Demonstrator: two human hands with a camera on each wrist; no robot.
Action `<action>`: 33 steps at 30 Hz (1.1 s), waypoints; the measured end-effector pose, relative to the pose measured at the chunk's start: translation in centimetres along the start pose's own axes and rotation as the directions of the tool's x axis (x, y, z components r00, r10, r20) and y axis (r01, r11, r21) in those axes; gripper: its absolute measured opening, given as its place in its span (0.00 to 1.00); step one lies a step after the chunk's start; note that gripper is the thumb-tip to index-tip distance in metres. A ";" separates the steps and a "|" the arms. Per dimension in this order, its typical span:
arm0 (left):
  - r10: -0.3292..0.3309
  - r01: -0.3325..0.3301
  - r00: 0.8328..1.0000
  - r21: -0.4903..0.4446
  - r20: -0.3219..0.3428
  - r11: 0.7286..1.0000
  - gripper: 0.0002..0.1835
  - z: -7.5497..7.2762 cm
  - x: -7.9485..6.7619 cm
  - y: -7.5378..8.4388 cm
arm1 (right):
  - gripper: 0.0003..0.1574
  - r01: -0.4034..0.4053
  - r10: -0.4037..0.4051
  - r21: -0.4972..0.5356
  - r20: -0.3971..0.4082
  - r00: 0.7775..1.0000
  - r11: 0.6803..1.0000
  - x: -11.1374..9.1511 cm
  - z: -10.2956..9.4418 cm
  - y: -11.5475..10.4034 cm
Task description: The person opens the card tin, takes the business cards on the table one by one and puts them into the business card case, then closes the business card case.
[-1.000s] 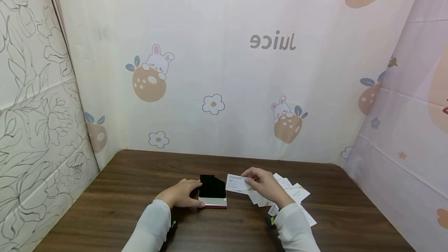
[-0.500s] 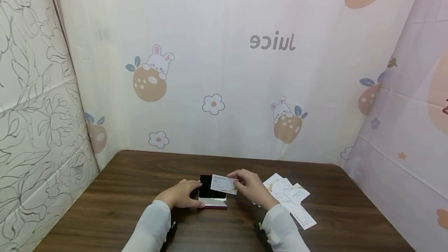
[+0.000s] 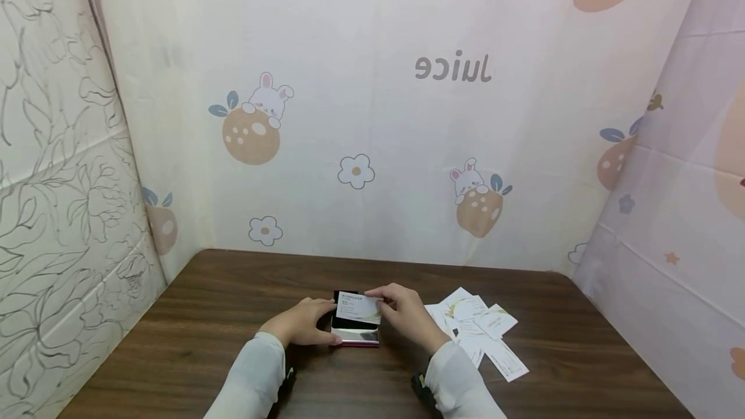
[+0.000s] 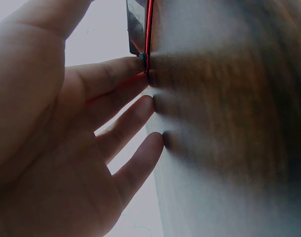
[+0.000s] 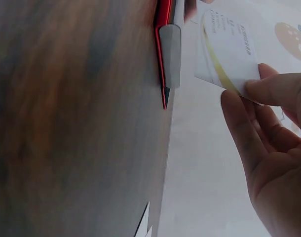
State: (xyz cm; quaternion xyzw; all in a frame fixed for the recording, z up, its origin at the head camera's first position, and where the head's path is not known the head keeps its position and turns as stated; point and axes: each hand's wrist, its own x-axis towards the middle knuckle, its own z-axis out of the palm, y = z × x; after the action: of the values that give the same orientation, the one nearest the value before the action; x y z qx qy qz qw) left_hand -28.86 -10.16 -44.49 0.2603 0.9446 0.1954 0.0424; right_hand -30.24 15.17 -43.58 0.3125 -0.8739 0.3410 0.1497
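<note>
A red-edged business card case (image 3: 362,336) lies unfolded on the table, its inside black at the back and silver at the front. My left hand (image 3: 301,323) rests at its left side, thumb on the front corner and index finger by the rear part. In the left wrist view the fingers (image 4: 135,163) are fairly straight, with tips down at the wood. Between thumb and fingers my right hand (image 3: 405,314) pinches the right end of a white business card (image 3: 355,307). That card overlaps the black inside in the head view; the right wrist view shows it tilted above the case.
Several white business cards (image 3: 505,359) lie spread and overlapping on the brown wooden table (image 3: 244,290), to the right of my right hand. Behind the table hangs a pale curtain (image 3: 372,108) printed with rabbits and fruit.
My right hand has carried the business card leftward from beside the loose cards to over the case, uncovering more of the loose pile. My left hand has stayed at the case.
</note>
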 end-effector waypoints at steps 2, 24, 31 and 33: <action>-0.008 0.008 1.000 -0.001 0.003 1.000 0.44 0.0 0.0 0.1 | 0.19 0.006 -0.006 0.005 0.014 1.000 1.000 0.0 0.0 -0.1; 0.010 -0.009 0.999 -0.022 0.032 1.000 0.44 -1.5 0.5 -0.4 | 0.22 -0.027 0.029 -0.014 0.130 0.991 1.000 1.2 0.1 -0.8; 0.010 -0.009 0.999 -0.019 0.045 1.000 0.45 -1.6 0.7 -0.6 | 0.23 -0.028 0.033 -0.038 0.160 0.987 0.999 1.4 0.0 -0.6; 0.008 -0.007 0.999 -0.020 0.049 1.000 0.45 -1.7 0.8 -0.7 | 0.23 -0.030 0.038 -0.048 0.175 0.984 0.998 1.4 -0.1 -0.6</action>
State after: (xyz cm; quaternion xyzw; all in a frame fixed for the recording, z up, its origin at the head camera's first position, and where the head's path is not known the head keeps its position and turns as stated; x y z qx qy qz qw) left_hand -30.14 -10.87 -43.17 0.2680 0.9403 0.1984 0.0676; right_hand -30.91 14.29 -42.59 0.3232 -0.8963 0.2947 0.0731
